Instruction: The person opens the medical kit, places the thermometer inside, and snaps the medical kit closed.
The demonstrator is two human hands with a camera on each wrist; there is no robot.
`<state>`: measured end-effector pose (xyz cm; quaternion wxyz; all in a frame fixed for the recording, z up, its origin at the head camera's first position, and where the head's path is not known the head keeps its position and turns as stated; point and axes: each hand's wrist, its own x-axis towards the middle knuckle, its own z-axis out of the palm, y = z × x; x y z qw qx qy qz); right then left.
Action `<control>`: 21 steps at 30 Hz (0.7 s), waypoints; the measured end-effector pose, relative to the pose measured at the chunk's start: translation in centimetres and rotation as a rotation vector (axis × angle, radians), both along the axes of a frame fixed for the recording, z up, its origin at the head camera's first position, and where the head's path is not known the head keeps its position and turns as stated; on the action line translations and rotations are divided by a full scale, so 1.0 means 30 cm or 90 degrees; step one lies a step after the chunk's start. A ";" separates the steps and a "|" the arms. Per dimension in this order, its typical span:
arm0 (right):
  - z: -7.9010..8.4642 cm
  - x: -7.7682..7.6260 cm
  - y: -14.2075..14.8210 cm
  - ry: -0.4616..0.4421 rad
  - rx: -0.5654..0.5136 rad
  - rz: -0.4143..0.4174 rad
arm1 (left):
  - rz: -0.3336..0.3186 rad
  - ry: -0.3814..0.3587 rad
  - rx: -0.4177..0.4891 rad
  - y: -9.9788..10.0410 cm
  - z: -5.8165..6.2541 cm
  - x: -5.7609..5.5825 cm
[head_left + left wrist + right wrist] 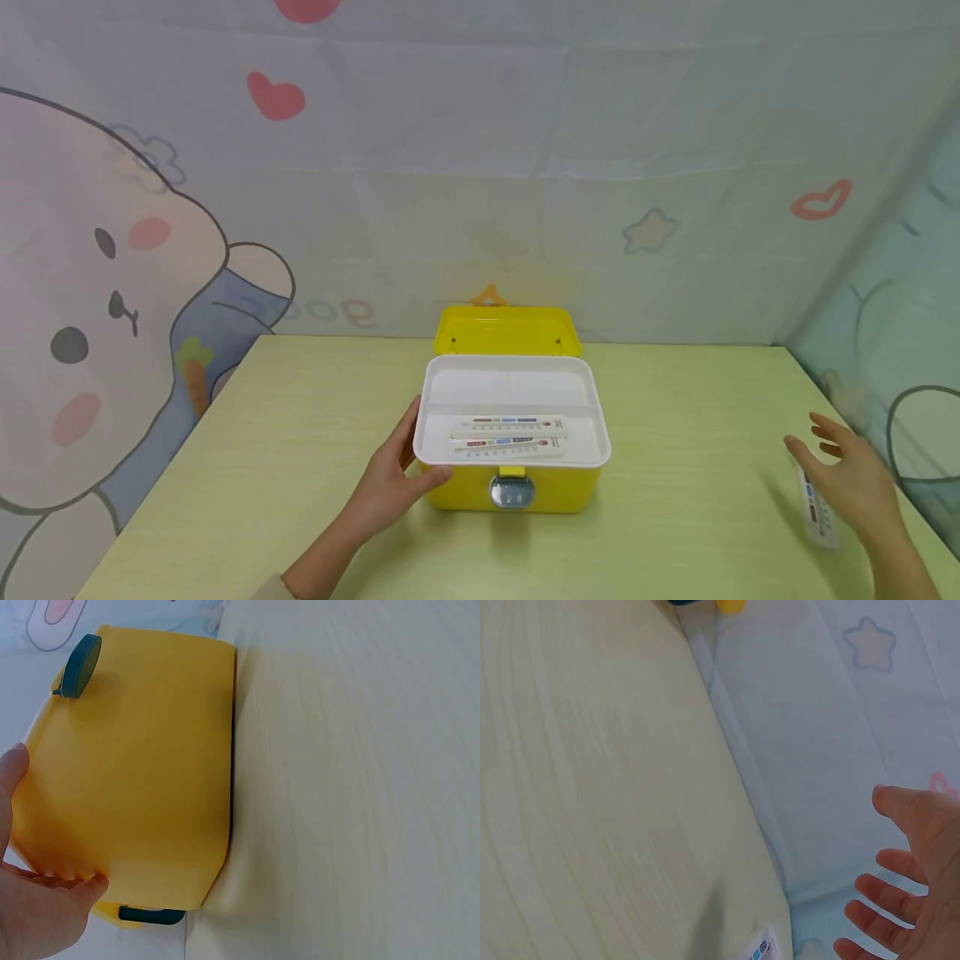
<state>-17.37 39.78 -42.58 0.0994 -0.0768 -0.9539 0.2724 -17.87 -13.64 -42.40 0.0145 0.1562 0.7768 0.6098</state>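
A yellow storage box (555,490) with a white tray (510,385) in its top stands mid-table, its lid (510,327) tipped back. Two white flat thermometers (510,427) lie in the tray's front compartment. My left hand (386,492) holds the box at its left side, thumb by the front corner; in the left wrist view its fingertips (90,889) press the yellow wall. On the far right, my right hand (855,479) hovers above another white thermometer (821,521), partly hidden beneath it. The right wrist view shows its fingers (885,907) spread, holding nothing.
The pale wooden table (675,433) ends at a printed cloth backdrop (450,125) behind and on the right. A grey clasp (512,492) sits on the box's front.
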 end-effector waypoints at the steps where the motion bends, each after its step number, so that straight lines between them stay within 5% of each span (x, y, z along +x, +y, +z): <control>1: -0.008 -0.002 0.003 0.001 0.004 -0.004 | 0.000 0.001 -0.001 -0.001 0.000 0.001; 8: -0.044 -0.006 0.026 -0.003 0.010 -0.042 | 0.000 0.005 -0.001 -0.002 -0.002 0.004; 21: -0.086 -0.002 0.065 -0.096 -0.010 -0.118 | -0.004 0.006 0.010 -0.001 -0.005 0.002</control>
